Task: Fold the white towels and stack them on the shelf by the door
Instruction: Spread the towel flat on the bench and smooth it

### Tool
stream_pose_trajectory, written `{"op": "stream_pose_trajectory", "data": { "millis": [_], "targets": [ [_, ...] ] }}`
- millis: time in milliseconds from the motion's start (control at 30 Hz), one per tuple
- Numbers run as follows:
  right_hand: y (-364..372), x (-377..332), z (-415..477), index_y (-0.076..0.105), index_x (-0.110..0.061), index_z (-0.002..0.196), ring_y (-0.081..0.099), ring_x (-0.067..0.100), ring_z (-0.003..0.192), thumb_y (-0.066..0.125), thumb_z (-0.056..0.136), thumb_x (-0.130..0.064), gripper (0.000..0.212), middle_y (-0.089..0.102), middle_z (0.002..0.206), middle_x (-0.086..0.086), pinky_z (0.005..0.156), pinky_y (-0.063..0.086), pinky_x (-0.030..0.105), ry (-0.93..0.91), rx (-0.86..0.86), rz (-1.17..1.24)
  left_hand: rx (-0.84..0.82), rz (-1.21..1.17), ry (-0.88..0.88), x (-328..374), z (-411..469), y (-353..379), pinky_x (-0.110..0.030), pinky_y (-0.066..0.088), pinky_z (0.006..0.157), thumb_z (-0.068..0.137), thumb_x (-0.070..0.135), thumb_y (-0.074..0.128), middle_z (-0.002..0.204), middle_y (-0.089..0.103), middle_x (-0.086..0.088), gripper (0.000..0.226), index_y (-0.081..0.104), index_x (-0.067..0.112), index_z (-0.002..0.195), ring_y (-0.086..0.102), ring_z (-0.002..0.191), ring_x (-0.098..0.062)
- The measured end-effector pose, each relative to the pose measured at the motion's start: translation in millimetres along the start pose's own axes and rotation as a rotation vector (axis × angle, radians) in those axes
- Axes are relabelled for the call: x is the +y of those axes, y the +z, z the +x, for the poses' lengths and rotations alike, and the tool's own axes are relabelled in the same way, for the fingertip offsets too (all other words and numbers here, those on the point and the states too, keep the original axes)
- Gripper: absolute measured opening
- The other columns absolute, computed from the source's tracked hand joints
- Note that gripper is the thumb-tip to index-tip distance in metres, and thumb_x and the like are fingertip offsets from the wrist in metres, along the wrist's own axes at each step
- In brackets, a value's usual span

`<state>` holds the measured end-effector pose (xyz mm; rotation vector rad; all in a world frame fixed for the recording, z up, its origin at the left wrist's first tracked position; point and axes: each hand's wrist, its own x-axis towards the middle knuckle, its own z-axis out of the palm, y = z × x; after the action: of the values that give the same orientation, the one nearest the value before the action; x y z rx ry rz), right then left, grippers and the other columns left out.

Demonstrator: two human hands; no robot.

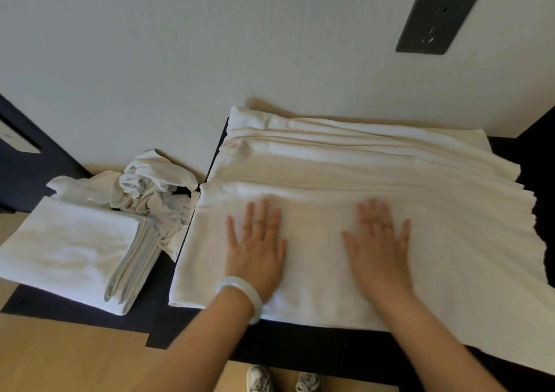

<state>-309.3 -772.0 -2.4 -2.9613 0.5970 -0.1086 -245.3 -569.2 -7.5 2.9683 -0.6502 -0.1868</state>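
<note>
- white towel (345,175) lies spread and rippled over the dark counter (300,340), far edge against the wall.
- left hand (258,247), pale bangle (240,295) at the wrist, lies flat on the towel's near fold, fingers spread.
- right hand (378,241) presses flat beside it, fingers spread.
- folded towels (69,247) sit stacked at left, crumpled towels (150,187) just behind.

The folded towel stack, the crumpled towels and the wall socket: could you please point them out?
folded towel stack (72,247), head view, top face of the stack.
crumpled towels (153,184), head view, middle of the heap.
wall socket (435,22), head view, centre of its dark plate.
</note>
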Motion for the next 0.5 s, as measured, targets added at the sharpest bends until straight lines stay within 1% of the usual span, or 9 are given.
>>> {"op": "stream_pose_trajectory", "data": {
  "millis": [33,67,100,200,267,300,367,433,500],
  "targets": [
    [4.1,-21.3,-10.1,0.047,-0.005,0.144,0.038,0.034,0.142,0.027,0.094,-0.045,0.067,0.043,0.151,0.017,0.117,0.010,0.051,-0.091,0.009,0.015,0.027,-0.009,0.063,12.0,-10.5,4.4,-0.057,0.004,0.116,0.096,0.047,0.009,0.164,0.003,-0.004,0.066,0.013,0.022,0.157,0.005,0.151,-0.028],
    [9.5,-39.2,-20.2,0.048,-0.006,0.144,0.040,0.032,0.141,0.030,0.094,-0.044,0.065,0.044,0.151,0.016,0.115,0.013,0.052,-0.160,-0.016,0.018,0.016,-0.028,0.113,18.8,-19.6,8.4,-0.057,0.010,0.113,0.099,0.044,0.019,0.163,0.014,-0.006,0.061,0.023,0.020,0.156,0.015,0.150,-0.029],
    [15.2,-49.6,-29.1,0.044,-0.009,0.147,0.037,0.029,0.143,0.029,0.096,-0.044,0.064,0.040,0.154,0.013,0.115,0.014,0.053,-0.202,-0.056,0.014,0.020,-0.020,0.137,18.6,-26.2,12.8,-0.058,0.012,0.112,0.100,0.042,0.023,0.163,0.018,-0.005,0.059,0.025,0.021,0.155,0.018,0.149,-0.028],
    [17.9,-34.4,-39.5,0.023,-0.019,0.157,0.015,0.022,0.151,0.019,0.100,-0.048,0.064,0.018,0.164,0.005,0.119,0.008,0.050,-0.166,-0.127,-0.005,0.056,0.003,0.059,-11.7,-39.8,17.1,-0.060,0.007,0.113,0.101,0.046,0.019,0.165,0.011,0.000,0.059,0.013,0.028,0.157,0.009,0.151,-0.024],
    [15.8,-4.8,-46.0,0.008,-0.025,0.159,0.000,0.019,0.153,0.004,0.100,-0.054,0.066,0.003,0.166,0.000,0.121,0.001,0.049,-0.105,-0.112,-0.042,0.082,0.011,-0.021,-40.9,-48.3,16.3,-0.062,0.001,0.115,0.100,0.050,0.010,0.165,-0.002,0.005,0.059,0.000,0.034,0.157,-0.004,0.152,-0.019],
    [14.8,8.6,-49.7,0.002,-0.027,0.158,-0.004,0.018,0.153,-0.005,0.098,-0.057,0.068,-0.002,0.166,-0.002,0.121,-0.001,0.050,-0.061,-0.115,-0.051,0.075,0.002,-0.058,-53.5,-53.1,16.3,-0.064,0.001,0.116,0.100,0.052,0.006,0.164,-0.009,0.008,0.059,-0.006,0.037,0.156,-0.011,0.151,-0.017],
    [11.0,26.8,-55.3,0.000,-0.029,0.158,-0.004,0.018,0.152,-0.013,0.095,-0.060,0.071,-0.003,0.165,-0.004,0.121,-0.003,0.055,0.023,-0.139,-0.077,0.046,0.006,-0.111,-70.3,-61.3,14.1,-0.069,0.008,0.113,0.100,0.052,0.006,0.164,-0.010,0.007,0.059,-0.007,0.037,0.155,-0.012,0.151,-0.017],
    [6.6,30.4,-57.9,0.003,-0.029,0.158,0.001,0.020,0.152,-0.011,0.095,-0.060,0.071,0.000,0.165,-0.004,0.119,0.000,0.060,0.084,-0.179,-0.084,0.003,0.010,-0.142,-72.2,-64.5,10.0,-0.070,0.011,0.112,0.099,0.052,0.004,0.165,-0.009,0.005,0.061,-0.005,0.034,0.156,-0.011,0.151,-0.018],
    [5.4,25.7,-55.9,-0.005,-0.028,0.157,-0.007,0.020,0.152,-0.015,0.090,-0.060,0.074,-0.010,0.164,-0.005,0.118,-0.005,0.061,0.109,-0.201,-0.066,-0.011,-0.016,-0.167,-60.4,-58.8,3.7,-0.067,0.000,0.115,0.093,0.056,-0.009,0.162,-0.021,0.004,0.066,-0.016,0.033,0.154,-0.023,0.148,-0.022]
  ]
}}
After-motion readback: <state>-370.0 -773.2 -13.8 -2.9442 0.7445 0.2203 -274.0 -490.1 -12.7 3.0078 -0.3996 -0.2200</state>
